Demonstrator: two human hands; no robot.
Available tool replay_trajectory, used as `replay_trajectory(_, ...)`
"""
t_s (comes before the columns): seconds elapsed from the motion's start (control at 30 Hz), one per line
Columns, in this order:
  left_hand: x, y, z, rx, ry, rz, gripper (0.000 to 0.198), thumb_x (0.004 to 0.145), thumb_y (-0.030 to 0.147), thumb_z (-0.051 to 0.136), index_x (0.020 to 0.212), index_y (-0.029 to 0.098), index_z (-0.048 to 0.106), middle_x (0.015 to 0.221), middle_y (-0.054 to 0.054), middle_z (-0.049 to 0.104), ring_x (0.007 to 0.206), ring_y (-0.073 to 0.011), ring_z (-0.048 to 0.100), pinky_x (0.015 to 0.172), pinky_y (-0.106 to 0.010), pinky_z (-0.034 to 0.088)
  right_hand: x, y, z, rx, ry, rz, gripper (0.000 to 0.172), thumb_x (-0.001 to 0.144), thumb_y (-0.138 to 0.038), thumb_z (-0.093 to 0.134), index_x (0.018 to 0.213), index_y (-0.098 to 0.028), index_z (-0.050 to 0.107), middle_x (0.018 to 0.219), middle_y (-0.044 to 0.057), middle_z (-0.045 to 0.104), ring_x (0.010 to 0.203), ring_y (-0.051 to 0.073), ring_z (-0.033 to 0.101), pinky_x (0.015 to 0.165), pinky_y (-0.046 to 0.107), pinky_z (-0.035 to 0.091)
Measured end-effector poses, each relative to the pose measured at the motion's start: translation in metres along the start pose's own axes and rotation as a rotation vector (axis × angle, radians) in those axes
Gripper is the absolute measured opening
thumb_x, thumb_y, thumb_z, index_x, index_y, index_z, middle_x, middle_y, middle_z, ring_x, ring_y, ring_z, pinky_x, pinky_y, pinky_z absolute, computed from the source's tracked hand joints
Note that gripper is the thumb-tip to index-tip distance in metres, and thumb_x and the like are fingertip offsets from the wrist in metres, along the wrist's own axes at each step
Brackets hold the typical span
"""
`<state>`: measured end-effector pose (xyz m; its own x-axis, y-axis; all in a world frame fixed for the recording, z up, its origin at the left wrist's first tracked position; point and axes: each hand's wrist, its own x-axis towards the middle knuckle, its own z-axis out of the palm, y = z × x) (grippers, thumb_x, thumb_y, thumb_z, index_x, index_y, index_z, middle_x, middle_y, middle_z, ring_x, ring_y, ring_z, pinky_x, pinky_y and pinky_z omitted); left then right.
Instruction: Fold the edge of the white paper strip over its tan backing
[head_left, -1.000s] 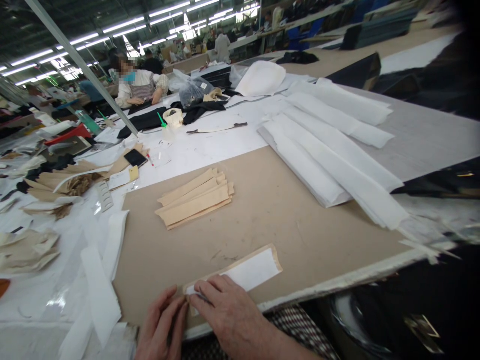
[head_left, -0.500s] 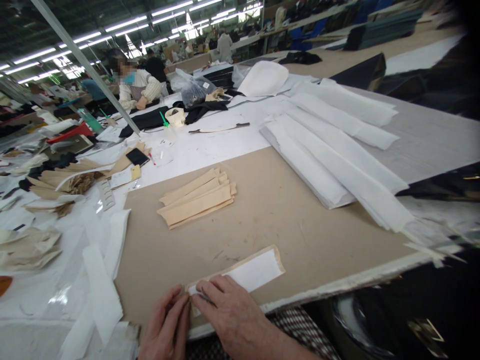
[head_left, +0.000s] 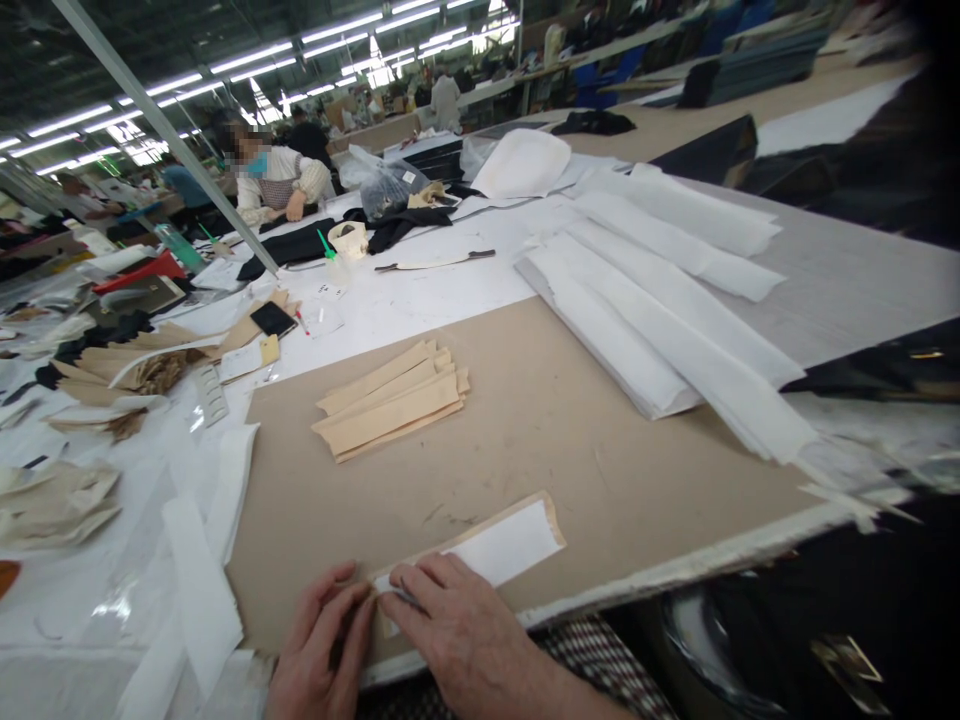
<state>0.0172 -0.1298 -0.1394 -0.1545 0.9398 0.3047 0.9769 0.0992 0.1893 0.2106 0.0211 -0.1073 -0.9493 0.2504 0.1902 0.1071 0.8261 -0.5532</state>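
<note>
L hand & R hand both pressing flat, fingers spread, on near end of tan strip w/ white liner, lying below tan stack on brown board. Stack looks done; this strip is getting finished.

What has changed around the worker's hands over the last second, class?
Hardly anything. The left hand and right hand stay pressed on the near end of the tan strip with white lining; the fingers only shift slightly. The stack of tan strips and white sheets lie unmoved.
</note>
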Motion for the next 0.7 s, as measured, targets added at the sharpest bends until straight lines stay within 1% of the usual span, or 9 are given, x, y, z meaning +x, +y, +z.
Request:
replay_trajectory(0.1,-0.001,-0.001,0.003,0.042,-0.005,0.078,0.026,0.096,0.025,0.054,0.119,0.023,0.067,0.127,-0.009,0.065,0.118,-0.0189,0.065,0.096,-0.028,0.059,0.000,0.000,0.001,-0.001,0.004,0.003,0.027,0.099,-0.021,0.050,0.125,-0.016,0.054,0.123,0.007,0.058,0.110,0.025,0.049,0.099,0.037,0.042)
replay_trajectory(0.2,-0.003,0.002,0.005,0.133,0.013,0.167,0.032,0.096,0.022,0.053,0.126,0.019,0.063,0.129,-0.012,0.065,0.118,-0.0207,0.065,0.098,-0.030,0.057,0.000,0.000,0.001,-0.001,0.018,-0.001,0.028,0.099,-0.022,0.050,0.127,-0.015,0.054,0.124,0.008,0.058,0.110,0.025,0.050,0.099,0.037,0.043)
replay_trajectory(0.3,-0.004,0.005,0.004,0.157,0.042,0.171,0.039,0.095,0.018,0.054,0.133,0.019,0.059,0.128,-0.012,0.066,0.114,-0.0205,0.066,0.098,-0.031,0.057,-0.001,-0.001,0.002,-0.002,0.042,0.000,0.032,0.099,-0.022,0.051,0.130,-0.014,0.052,0.126,0.009,0.058,0.111,0.025,0.050,0.100,0.037,0.043)
replay_trajectory(0.37,-0.004,0.007,0.000,0.054,0.010,0.097,0.037,0.095,0.022,0.056,0.131,0.022,0.060,0.129,-0.010,0.066,0.115,-0.0203,0.067,0.098,-0.031,0.058,-0.001,-0.001,0.002,-0.007,0.041,0.008,0.033,0.098,-0.020,0.052,0.130,-0.015,0.052,0.126,0.009,0.059,0.111,0.025,0.050,0.099,0.037,0.043)
replay_trajectory(0.4,-0.004,0.008,-0.002,-0.016,0.002,0.017,0.034,0.095,0.024,0.056,0.128,0.023,0.061,0.130,-0.010,0.065,0.116,-0.0202,0.067,0.096,-0.031,0.059,-0.001,-0.002,0.003,-0.011,0.035,0.011,0.033,0.097,-0.019,0.053,0.130,-0.015,0.053,0.126,0.009,0.059,0.111,0.025,0.050,0.099,0.037,0.043)
replay_trajectory(0.47,-0.003,0.011,-0.004,-0.148,0.033,-0.169,0.027,0.095,0.031,0.057,0.120,0.024,0.065,0.129,-0.009,0.065,0.113,-0.0202,0.068,0.092,-0.030,0.061,-0.001,-0.003,0.003,-0.021,0.024,0.007,0.033,0.096,-0.019,0.055,0.129,-0.016,0.053,0.124,0.009,0.060,0.110,0.025,0.051,0.097,0.038,0.044)
replay_trajectory(0.53,-0.002,0.016,-0.004,-0.226,0.090,-0.312,0.025,0.094,0.037,0.058,0.114,0.024,0.067,0.127,-0.008,0.065,0.104,-0.0198,0.070,0.085,-0.030,0.063,0.000,-0.004,0.002,-0.030,0.020,0.002,0.032,0.097,-0.020,0.055,0.129,-0.016,0.054,0.123,0.009,0.060,0.110,0.025,0.052,0.097,0.038,0.044)
replay_trajectory(0.6,-0.001,0.022,-0.002,-0.266,0.107,-0.378,0.030,0.092,0.043,0.061,0.114,0.023,0.067,0.128,-0.008,0.064,0.100,-0.0209,0.070,0.084,-0.034,0.063,0.002,-0.004,-0.002,-0.027,0.012,0.002,0.028,0.097,-0.020,0.056,0.125,-0.017,0.056,0.122,0.007,0.062,0.110,0.024,0.053,0.097,0.037,0.043)
replay_trajectory(0.7,0.001,0.031,0.003,-0.290,0.120,-0.446,0.036,0.092,0.048,0.059,0.117,0.023,0.064,0.132,-0.009,0.061,0.110,-0.0257,0.065,0.095,-0.045,0.058,0.005,-0.001,-0.015,0.012,-0.003,0.054,0.017,0.097,-0.017,0.056,0.112,-0.022,0.062,0.112,0.002,0.065,0.103,0.020,0.056,0.091,0.034,0.044)
